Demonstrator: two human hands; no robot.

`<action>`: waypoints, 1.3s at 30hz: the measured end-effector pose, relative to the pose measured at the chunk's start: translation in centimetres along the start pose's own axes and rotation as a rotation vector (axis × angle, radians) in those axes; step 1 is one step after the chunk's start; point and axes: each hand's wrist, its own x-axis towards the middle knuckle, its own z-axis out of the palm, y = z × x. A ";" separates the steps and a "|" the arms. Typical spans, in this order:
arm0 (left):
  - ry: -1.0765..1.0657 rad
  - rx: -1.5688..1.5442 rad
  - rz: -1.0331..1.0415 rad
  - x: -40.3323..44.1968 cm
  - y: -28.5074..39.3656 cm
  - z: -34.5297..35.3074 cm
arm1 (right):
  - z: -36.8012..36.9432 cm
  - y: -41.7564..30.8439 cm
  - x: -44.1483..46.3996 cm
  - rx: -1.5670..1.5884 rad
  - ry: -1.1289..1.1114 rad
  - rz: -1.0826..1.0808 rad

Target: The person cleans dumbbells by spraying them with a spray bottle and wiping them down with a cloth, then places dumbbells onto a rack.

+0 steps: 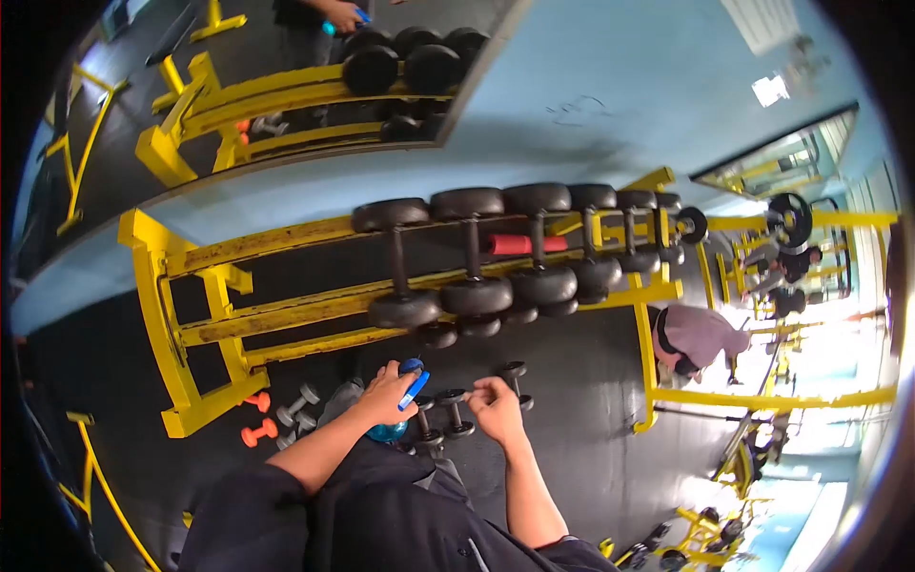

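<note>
My left hand (383, 395) is wrapped round a spray bottle with a blue trigger head (414, 389). The bottle's teal body (387, 432) shows below my wrist, partly hidden by the hand. To the right, my right hand (497, 410) hovers in front of me with its fingers loosely bent and apart; nothing shows in them. Just beyond both hands is the yellow dumbbell rack (276, 313), bearing a row of large black dumbbells (474, 250). A red cylinder (527, 245) shows among their handles. Neither hand touches the rack.
Small dark dumbbells (456, 414) lie on the black floor below my hands. Orange dumbbells (258, 434) and grey dumbbells (297, 405) lie to the left. A wall mirror (315, 143) is behind the rack. A person in a mauve top (701, 336) bends over at right, near yellow gym frames.
</note>
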 end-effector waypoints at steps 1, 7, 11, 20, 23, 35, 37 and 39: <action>0.032 0.016 0.036 -0.1 0.8 1.0 | -0.4 2.0 -1.2 -0.014 -0.045 0.006; 0.031 0.023 0.175 -3.0 8.5 9.6 | -4.5 13.2 -9.0 0.078 -0.151 0.104; 0.054 -0.094 0.230 -6.5 13.3 16.2 | -8.5 22.0 -14.7 0.195 -0.054 0.070; 0.080 -0.312 0.218 -13.3 23.2 21.6 | -10.4 30.6 -21.2 0.296 -0.182 0.203; 0.162 -0.190 0.268 -15.1 22.8 23.4 | -8.6 29.8 -21.4 0.488 -0.316 0.215; 0.574 -0.309 0.177 -31.1 20.7 31.5 | 2.2 27.3 -26.6 0.933 -1.095 0.400; 0.711 -0.376 0.041 -34.8 20.8 34.1 | 5.4 28.5 -27.1 0.716 -1.049 0.321; 0.934 -0.242 -0.064 -37.9 21.6 36.1 | 6.5 27.2 -28.5 0.667 -0.963 0.327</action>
